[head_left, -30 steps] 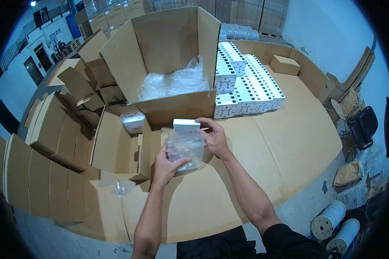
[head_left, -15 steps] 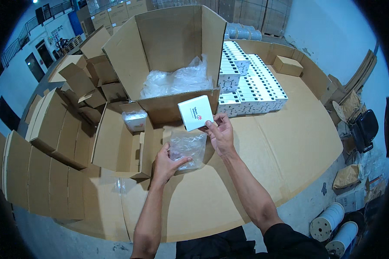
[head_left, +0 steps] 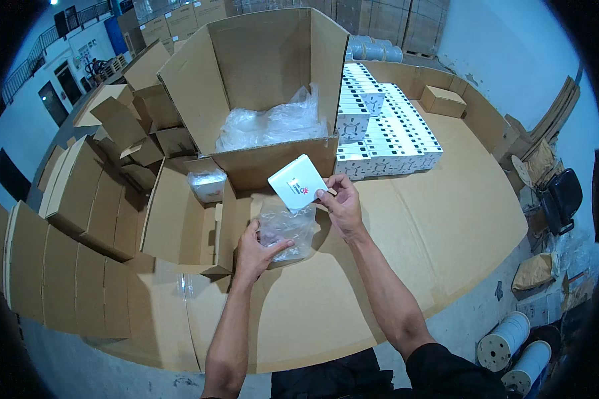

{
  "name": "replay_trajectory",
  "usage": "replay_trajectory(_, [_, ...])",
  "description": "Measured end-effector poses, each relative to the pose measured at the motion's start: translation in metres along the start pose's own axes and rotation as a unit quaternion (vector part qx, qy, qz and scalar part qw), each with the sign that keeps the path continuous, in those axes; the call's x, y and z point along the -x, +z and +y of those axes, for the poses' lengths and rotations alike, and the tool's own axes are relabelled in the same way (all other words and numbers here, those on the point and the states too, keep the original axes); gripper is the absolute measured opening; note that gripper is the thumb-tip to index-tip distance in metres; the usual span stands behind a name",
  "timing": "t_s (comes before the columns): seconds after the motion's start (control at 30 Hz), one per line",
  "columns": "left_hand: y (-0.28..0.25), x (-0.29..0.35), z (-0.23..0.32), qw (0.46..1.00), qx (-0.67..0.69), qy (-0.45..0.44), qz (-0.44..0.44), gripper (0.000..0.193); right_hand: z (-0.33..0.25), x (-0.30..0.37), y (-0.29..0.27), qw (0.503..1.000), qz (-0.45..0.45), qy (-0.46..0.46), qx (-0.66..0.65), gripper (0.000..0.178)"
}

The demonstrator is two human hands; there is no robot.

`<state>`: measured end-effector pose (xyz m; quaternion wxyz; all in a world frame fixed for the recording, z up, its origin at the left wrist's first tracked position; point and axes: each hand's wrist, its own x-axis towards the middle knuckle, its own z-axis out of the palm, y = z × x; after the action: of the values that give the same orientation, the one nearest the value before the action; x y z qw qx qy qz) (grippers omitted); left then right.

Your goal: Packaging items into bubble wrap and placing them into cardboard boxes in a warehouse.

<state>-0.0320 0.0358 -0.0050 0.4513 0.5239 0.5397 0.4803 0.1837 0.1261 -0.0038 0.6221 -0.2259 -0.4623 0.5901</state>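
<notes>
In our right hand (head_left: 343,206) we pinch the white case (head_left: 297,183) between thumb and fingers, near its right corner. The case is tilted, in front of the big carton (head_left: 273,161), and its lowest corner overlaps the mouth of the clear bag (head_left: 289,229); we cannot tell whether it has gone inside. Our left hand (head_left: 253,254) holds the bag at its left side, with the thumb across the front, above the counter (head_left: 406,259).

The big carton gapes toward us and contains a heap of crumpled clear plastic (head_left: 269,128). Just left of the bag we have a small carton (head_left: 170,216), open at the top: a wrapped piece (head_left: 207,185) sits at its far end, and a cardboard strip (head_left: 217,229) runs along the right. Farther left, brown cartons (head_left: 60,286) stand in rows. To the right of the big carton we see stacked white boxes (head_left: 387,159), and beyond them a lone brown box (head_left: 444,101).
</notes>
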Motion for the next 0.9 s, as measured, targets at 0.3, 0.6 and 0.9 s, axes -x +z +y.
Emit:
replay_trajectory(0.3, [0.002,0.001,0.003,1.000,0.001,0.012,-0.006,0.056,-0.002,0.002,0.000,0.998,-0.028,-0.004,0.055,0.027])
replay_trajectory(0.6, [0.006,0.002,0.004,1.000,0.009,0.010,-0.003,0.054,0.002,0.001,-0.001,0.994,-0.040,0.013,0.099,0.025])
replay_trajectory(0.9, [0.012,-0.002,0.001,0.998,0.047,-0.028,0.012,0.028,-0.001,0.004,0.001,0.988,-0.072,0.074,0.119,0.021])
